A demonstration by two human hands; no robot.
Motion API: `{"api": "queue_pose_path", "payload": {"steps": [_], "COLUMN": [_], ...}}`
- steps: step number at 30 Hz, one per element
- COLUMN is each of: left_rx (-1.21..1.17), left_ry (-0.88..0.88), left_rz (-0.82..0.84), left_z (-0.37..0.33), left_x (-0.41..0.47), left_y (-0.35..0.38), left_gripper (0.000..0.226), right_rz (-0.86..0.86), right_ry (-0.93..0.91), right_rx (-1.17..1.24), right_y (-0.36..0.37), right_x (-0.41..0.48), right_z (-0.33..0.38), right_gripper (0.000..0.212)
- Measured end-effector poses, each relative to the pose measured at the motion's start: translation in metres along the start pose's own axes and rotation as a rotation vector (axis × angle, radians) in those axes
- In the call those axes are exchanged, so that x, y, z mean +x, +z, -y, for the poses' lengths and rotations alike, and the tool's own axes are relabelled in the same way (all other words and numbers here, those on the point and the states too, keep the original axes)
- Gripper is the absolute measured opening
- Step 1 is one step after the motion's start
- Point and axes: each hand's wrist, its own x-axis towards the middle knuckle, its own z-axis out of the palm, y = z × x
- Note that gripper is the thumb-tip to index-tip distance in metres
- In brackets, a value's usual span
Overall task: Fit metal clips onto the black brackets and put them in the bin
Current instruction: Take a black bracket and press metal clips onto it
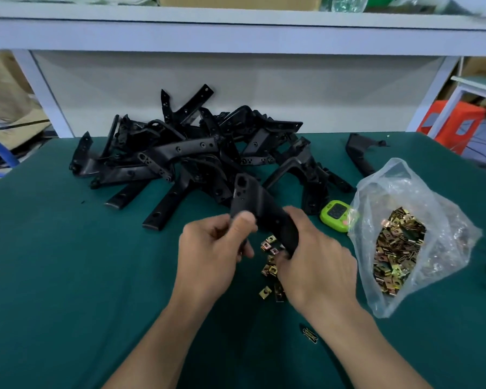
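The left hand [211, 248] pinches the bracket [260, 204] below its holed end, thumb on top; the right hand [317, 262] curls round its lower end. Whether either also holds a clip I cannot tell. Loose clips [270, 266] lie on the bench [68, 248] just beneath, the bag [390, 186] to the right, the pile [197, 153] behind. No bin shows. A clip started crooked might spring off, as the bracket hangs unsupported

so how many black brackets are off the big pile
2. One held bracket, gripped by the left hand and right hand above the loose clips; one lone bracket far right, behind the plastic bag. The bag may hide more.
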Motion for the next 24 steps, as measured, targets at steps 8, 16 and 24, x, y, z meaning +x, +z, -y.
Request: {"api": "queue_pose_path", "payload": {"steps": [8, 16, 24], "left_rx": [0.444, 0.579, 0.645], "left_ry": [0.051, 0.174, 0.248], "left_rz": [0.202, 0.343, 0.302], "left_z": [0.015, 0.016, 0.015], "left_x": [-0.013, -0.011, -0.014], "left_y": [-0.009, 0.006, 0.01], "left_gripper": [0.02, 0.017, 0.008], "right_rz": [0.015, 0.038, 0.079], "right_ry": [0.194, 0.158, 0.127], "right_rx": [0.324, 0.267, 0.294], "right_y": [0.009, 0.017, 0.016], "right_x": [0.015, 0.009, 0.01], "right_z": [-0.016, -0.015, -0.017], "right_gripper": [0.026, 0.021, 0.02]}}
